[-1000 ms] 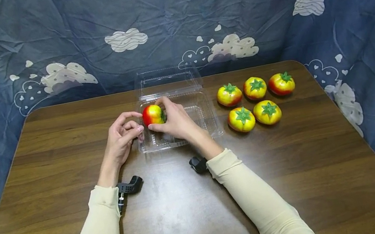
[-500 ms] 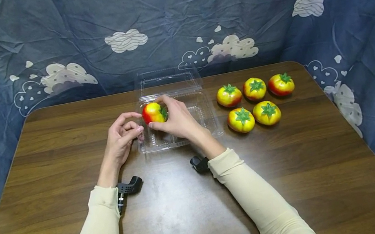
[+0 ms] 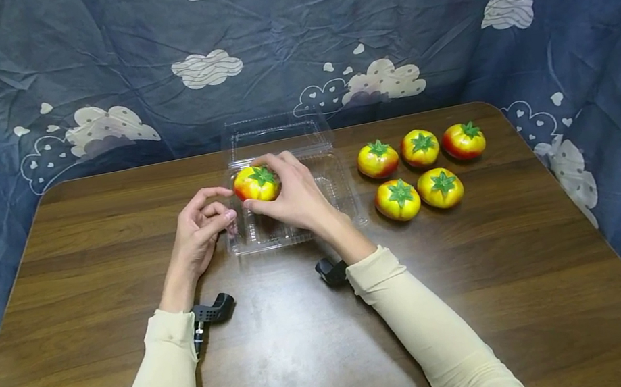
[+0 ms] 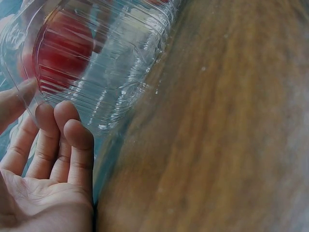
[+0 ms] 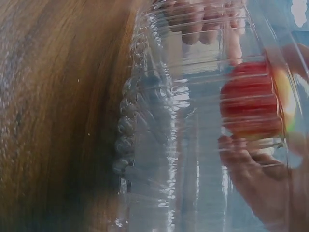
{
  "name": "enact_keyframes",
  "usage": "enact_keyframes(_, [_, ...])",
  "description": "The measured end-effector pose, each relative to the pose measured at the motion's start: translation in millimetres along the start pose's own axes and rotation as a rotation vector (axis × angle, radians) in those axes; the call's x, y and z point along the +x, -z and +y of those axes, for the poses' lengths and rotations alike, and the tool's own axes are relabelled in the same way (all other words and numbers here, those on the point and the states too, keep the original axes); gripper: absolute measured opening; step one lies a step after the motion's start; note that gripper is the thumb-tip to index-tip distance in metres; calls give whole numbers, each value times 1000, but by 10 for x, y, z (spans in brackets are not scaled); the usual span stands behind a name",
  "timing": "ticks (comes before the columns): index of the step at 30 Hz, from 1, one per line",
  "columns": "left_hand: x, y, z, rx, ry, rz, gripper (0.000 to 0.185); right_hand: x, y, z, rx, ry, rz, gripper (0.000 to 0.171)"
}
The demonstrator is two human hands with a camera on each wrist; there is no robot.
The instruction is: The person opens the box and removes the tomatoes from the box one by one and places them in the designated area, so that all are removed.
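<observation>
A shiny red-and-yellow tomato [image 3: 255, 184] with a green star-shaped top is held in my right hand [image 3: 293, 193], thumb in front and fingers behind. It is over the left part of a clear plastic box [image 3: 344, 212], its green top facing up. Through the box's clear wall [image 4: 111, 87], the left wrist view shows the tomato's red underside [image 4: 65, 50]. My left hand [image 3: 199, 229] is at the box's left side, thumb and fingertips pinching its rim. The right wrist view also shows the tomato [image 5: 253, 99] through the plastic.
The box's hinged lid [image 3: 275, 132] stands raised at the back, near the blue cloud-print cloth [image 3: 257, 24]. To the right of the box, several similar tomatoes [image 3: 398, 200] lie in two rows on the brown wooden table [image 3: 289, 361].
The tomato has turned in my right hand, so its green top, which faced right, now faces up. My left hand has stayed at the box's left side.
</observation>
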State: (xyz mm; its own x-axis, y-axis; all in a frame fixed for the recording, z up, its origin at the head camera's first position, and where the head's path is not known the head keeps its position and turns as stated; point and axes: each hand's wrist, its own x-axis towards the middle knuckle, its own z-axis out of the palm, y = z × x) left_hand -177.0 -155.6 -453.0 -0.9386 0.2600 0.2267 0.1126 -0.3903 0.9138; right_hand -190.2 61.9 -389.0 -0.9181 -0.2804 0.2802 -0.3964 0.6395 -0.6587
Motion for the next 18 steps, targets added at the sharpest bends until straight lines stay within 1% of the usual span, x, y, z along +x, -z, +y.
enact_keyframes(8, [0, -11, 15, 7, 4, 13, 36, -5, 8, 2, -12, 40, 18, 60])
enact_keyframes(15, [11, 4, -3, -11, -1, -10, 36, -14, 18, 20, -27, 71, 29, 63])
enact_keyframes(18, [9, 10, -3, -8, -1, -6, 36, -29, 37, 22, -25, 79, 34, 63])
